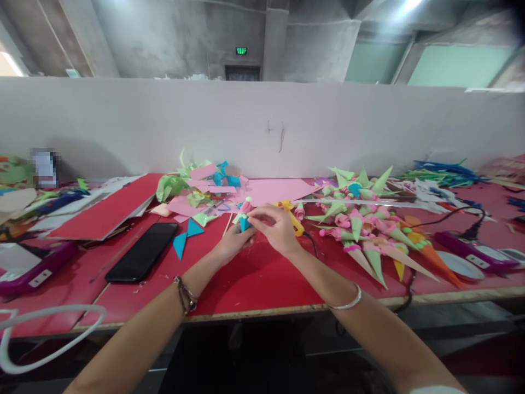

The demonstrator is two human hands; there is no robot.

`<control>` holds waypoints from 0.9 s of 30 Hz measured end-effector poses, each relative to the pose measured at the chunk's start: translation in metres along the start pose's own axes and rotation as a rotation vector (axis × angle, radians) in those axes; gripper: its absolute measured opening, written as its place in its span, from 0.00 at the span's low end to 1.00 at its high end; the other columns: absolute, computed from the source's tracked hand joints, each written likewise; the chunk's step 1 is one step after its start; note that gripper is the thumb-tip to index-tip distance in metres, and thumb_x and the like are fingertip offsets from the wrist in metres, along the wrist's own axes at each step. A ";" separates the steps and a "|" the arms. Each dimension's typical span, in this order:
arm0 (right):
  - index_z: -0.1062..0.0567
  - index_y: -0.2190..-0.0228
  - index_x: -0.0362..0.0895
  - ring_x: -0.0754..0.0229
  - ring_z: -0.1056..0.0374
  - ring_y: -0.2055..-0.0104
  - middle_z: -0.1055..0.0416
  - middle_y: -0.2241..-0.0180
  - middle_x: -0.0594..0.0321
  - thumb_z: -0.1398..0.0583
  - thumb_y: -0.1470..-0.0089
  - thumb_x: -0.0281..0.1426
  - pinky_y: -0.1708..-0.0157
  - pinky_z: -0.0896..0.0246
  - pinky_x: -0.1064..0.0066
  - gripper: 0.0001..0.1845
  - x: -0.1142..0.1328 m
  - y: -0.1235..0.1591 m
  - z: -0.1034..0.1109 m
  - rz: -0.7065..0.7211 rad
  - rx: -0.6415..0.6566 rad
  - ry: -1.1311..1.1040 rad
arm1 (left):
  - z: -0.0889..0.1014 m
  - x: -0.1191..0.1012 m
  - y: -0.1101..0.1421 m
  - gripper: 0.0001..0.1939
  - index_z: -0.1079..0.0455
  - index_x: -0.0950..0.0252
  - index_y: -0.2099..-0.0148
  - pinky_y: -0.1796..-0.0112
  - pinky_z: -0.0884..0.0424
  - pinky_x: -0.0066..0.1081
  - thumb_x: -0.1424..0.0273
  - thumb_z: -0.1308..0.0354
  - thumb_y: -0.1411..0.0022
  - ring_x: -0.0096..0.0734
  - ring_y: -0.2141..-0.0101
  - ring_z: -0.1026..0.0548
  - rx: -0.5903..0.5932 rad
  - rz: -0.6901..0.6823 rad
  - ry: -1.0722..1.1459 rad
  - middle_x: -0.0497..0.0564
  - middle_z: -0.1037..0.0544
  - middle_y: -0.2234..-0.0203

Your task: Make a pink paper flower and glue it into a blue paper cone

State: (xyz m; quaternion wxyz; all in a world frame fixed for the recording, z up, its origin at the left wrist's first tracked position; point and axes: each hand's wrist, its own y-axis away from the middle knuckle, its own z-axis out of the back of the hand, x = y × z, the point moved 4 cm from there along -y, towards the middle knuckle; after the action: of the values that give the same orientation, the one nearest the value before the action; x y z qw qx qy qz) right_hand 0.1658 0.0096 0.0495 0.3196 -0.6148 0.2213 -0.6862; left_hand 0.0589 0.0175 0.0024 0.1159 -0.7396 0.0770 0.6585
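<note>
Above the red tabletop, my left hand [232,243] is closed around a small blue paper cone [245,223]. A pink top [246,207] with pale green bits sits on the cone. The thumb and fingertips of my right hand [278,227] pinch at the cone's right side; any small piece between them is hidden. Just behind my right hand lies a yellow glue gun [290,214] with a dark cord. Blue paper triangles [186,236] rest on the table to the left of my left hand.
A black phone [143,253] lies at left, by a red board [109,210]. Finished-looking paper cones [365,230] are heaped at right, near a purple power strip [478,251]. Paper scraps [205,183] pile up against the white partition [164,126].
</note>
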 end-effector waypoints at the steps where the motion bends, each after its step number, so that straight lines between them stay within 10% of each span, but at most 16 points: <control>1: 0.26 0.73 0.46 0.63 0.34 0.68 0.32 0.72 0.64 0.41 0.54 0.30 0.67 0.37 0.70 0.03 0.002 0.000 0.000 0.022 0.003 0.039 | -0.001 -0.001 0.001 0.16 0.41 0.67 0.81 0.84 0.52 0.22 0.63 0.41 0.53 0.15 0.87 0.45 0.008 -0.006 -0.016 0.42 0.38 0.89; 27: 0.32 0.76 0.44 0.65 0.39 0.67 0.39 0.71 0.65 0.40 0.56 0.31 0.67 0.42 0.73 0.04 -0.014 -0.003 0.001 -0.091 0.037 0.023 | 0.004 -0.004 -0.005 0.17 0.43 0.66 0.84 0.86 0.50 0.22 0.65 0.44 0.51 0.16 0.90 0.44 0.000 -0.101 -0.316 0.41 0.40 0.92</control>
State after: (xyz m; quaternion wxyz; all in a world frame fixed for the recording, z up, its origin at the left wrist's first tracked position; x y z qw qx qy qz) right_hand 0.1666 0.0215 0.0416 0.2968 -0.6105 0.1841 -0.7108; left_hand 0.0555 0.0231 0.0061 0.1595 -0.6296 0.0206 0.7601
